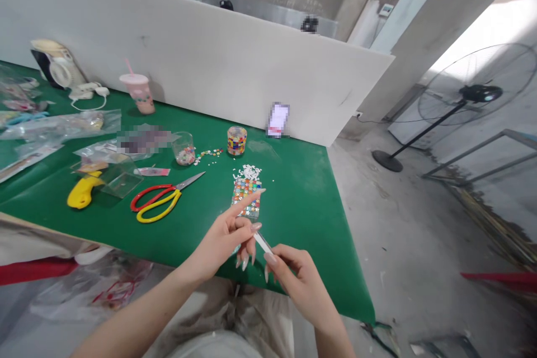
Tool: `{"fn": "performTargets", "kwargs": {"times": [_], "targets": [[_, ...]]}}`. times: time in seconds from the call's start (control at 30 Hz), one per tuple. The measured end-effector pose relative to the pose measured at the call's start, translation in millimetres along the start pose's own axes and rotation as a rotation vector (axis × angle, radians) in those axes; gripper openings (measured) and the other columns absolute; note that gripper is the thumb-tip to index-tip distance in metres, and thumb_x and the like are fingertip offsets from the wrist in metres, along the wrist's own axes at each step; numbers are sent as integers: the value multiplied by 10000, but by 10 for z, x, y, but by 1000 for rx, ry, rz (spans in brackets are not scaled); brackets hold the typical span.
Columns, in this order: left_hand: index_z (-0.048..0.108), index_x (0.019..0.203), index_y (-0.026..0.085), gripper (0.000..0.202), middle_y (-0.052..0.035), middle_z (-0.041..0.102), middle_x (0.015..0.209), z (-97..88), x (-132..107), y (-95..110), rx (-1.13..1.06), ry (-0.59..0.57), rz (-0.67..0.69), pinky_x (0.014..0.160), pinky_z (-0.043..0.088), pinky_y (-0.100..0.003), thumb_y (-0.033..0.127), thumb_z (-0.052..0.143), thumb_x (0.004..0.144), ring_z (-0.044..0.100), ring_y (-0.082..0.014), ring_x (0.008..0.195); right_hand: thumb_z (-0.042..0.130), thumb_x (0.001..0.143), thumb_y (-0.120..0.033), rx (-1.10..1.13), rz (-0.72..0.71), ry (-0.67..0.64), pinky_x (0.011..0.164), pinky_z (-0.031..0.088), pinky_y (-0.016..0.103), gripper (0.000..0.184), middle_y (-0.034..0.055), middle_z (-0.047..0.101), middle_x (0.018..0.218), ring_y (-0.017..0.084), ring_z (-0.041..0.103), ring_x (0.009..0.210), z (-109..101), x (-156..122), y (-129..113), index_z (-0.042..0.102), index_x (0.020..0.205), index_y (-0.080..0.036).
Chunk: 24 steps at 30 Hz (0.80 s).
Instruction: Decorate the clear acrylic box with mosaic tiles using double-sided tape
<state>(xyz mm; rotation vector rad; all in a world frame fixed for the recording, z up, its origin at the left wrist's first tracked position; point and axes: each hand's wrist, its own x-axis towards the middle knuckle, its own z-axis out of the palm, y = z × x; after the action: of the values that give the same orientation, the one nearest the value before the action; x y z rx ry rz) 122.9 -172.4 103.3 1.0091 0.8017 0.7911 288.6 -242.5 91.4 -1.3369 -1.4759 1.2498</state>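
A slim white strip [263, 243] with a dark edge is held between my hands over the near edge of the table; its exact kind is unclear. My right hand [296, 271] pinches its lower end between thumb and fingers. The thumb and curled fingers of my left hand [232, 238] close at its upper end, while the index finger points out over a mosaic square [241, 191]. This square is covered in small colourful glittering tiles. Just behind it lies a pile of small white pieces [250, 172].
Scissors [168, 196], a yellow-handled tool [84, 190], a plastic cup of beads [183, 150] and a mosaic jar [237, 141] sit on the green table [310, 207]. A pink drink cup [138, 94] and a phone [278, 119] are near the white partition [201, 61]. A fan [470, 95] stands right.
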Motion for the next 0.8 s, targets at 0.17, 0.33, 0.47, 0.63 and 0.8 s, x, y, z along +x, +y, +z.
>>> {"fn": "performTargets", "kwargs": {"times": [0.17,0.33,0.47,0.63,0.8], "targets": [[368,1483,106,763,71,570,464,86,-23,-27,-79,133,95,386,364,-146,253,658,793,420,-59,372,490,928,-501,4,-81,109,457,233,239,450,-50,358,504,79,293,467,163,71,32,597,655,-160],[504,1392,170,627,69,597,490,3,93,-10,-87,296,244,420,393,-156,200,652,784,460,-69,397,478,950,-433,-96,-179,151,469,261,235,456,-36,402,496,85,343,476,226,96,-65,610,616,-152],[666,1123,190,375,83,543,453,-551,266,234,-120,633,507,411,331,-148,153,629,751,426,-58,399,502,944,-407,-210,-285,102,492,325,224,437,-6,530,517,97,444,488,156,-34,-48,632,610,-157],[584,1261,203,451,61,563,499,-868,103,306,89,473,415,437,343,-198,246,651,817,438,-91,422,464,957,-420,-515,-139,388,578,425,267,370,51,664,651,160,560,563,-103,126,400,696,813,-171],[584,1210,158,355,68,476,522,-529,-58,55,215,231,201,488,300,-217,328,546,900,381,-88,466,496,916,-482,-602,-128,470,993,355,536,386,117,702,818,274,625,851,-327,606,909,709,821,-174]]}}
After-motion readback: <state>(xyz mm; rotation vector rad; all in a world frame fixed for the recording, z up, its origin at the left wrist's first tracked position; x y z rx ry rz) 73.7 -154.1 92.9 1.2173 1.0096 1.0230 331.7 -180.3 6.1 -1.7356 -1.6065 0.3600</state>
